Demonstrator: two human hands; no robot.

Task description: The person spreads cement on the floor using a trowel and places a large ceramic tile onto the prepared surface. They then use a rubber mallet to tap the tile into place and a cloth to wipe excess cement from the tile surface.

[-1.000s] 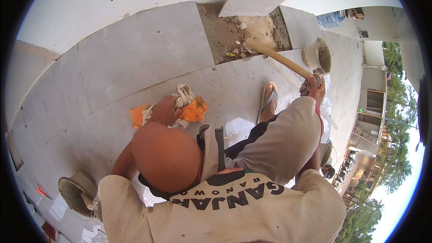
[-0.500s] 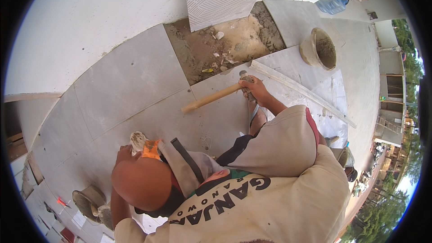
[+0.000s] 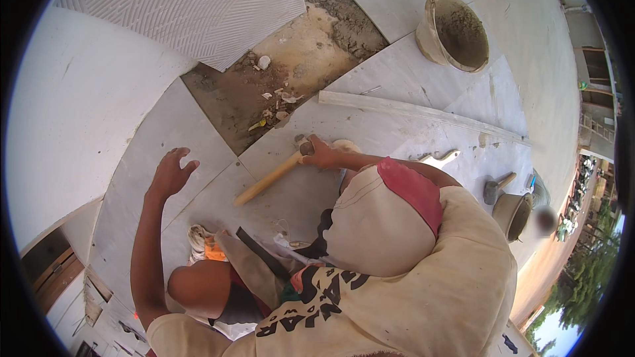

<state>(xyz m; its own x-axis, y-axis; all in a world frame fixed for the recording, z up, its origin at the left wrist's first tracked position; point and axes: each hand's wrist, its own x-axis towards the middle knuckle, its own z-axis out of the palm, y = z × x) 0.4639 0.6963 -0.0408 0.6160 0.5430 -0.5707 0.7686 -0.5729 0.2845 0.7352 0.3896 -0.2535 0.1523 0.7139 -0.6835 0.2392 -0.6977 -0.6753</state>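
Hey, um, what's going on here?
A person is crouching on a grey tiled floor. Their right hand grips a wooden-handled hammer near its head, the handle pointing away to the left. The left hand is open and empty, out over the tiles. Ahead, a ridged-faced tile is tilted by an untiled patch of floor; a mortar-stained bucket stands beyond, to the right.
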